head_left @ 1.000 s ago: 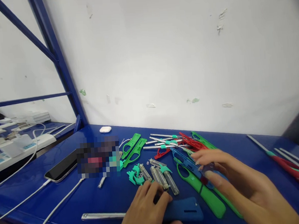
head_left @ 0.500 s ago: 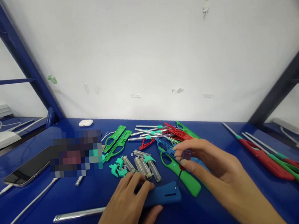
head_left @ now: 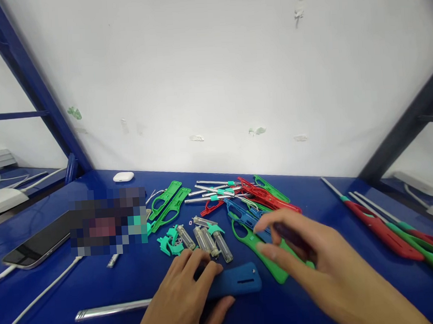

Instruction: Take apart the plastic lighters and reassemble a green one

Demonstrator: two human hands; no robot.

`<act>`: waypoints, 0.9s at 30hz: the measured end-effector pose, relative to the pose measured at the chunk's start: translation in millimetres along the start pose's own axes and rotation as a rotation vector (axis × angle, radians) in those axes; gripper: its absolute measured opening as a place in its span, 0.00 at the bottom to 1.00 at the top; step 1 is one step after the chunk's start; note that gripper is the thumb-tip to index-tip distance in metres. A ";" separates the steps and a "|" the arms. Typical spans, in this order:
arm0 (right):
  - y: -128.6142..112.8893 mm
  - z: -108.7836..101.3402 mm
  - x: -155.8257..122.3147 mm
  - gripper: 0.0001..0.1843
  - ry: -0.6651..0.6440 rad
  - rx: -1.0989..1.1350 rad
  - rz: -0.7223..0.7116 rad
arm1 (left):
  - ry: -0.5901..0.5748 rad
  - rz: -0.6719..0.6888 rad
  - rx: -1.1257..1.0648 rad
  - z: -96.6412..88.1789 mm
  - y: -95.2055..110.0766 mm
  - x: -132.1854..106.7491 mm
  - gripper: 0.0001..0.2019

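Note:
My left hand lies at the table's near edge, fingers curled over a blue lighter handle. A metal tube sticks out of the handle to the left. My right hand hovers over a green handle shell and is smeared by motion. Its thumb and forefinger pinch a small dark part. Just beyond my left fingers lie clear gas cartridges and teal triggers.
Blue, red and green shells and metal tubes are piled mid-table. Assembled long lighters lie at the right. A phone with cables lies at the left, and a white earbud case sits by the wall.
The view swung right, then steadied. My right hand lifted the small dark part from the pile and has drawn back slightly towards me. My left hand stays on the blue handle.

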State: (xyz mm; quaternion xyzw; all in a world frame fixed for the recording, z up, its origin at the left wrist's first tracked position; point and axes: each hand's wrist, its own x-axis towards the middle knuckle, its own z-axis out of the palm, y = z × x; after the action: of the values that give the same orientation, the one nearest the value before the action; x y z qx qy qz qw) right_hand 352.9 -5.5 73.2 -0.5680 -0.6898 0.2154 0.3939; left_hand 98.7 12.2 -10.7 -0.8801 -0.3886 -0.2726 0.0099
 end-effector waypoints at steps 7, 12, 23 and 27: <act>4.7 20.7 12.5 0.05 -0.384 -0.365 0.297 | -0.039 -0.001 -0.030 -0.5 -0.8 0.8 0.17; 0.8 24.2 16.9 0.07 -0.396 -0.431 0.329 | -0.036 -0.012 -0.041 0.5 -1.1 -0.4 0.17; 10.5 25.2 15.9 0.07 -0.389 -0.441 0.297 | -0.068 -0.018 -0.060 -0.8 -0.2 0.0 0.16; 18.8 28.7 9.9 0.04 -0.371 -0.479 0.233 | -0.081 -0.027 -0.069 -0.5 0.4 2.1 0.14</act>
State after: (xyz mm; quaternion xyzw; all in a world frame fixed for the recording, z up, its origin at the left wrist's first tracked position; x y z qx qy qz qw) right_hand 341.5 13.2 45.0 -0.6707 -0.7114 0.1901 0.0894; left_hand 100.0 13.3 -9.2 -0.8849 -0.3909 -0.2500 -0.0399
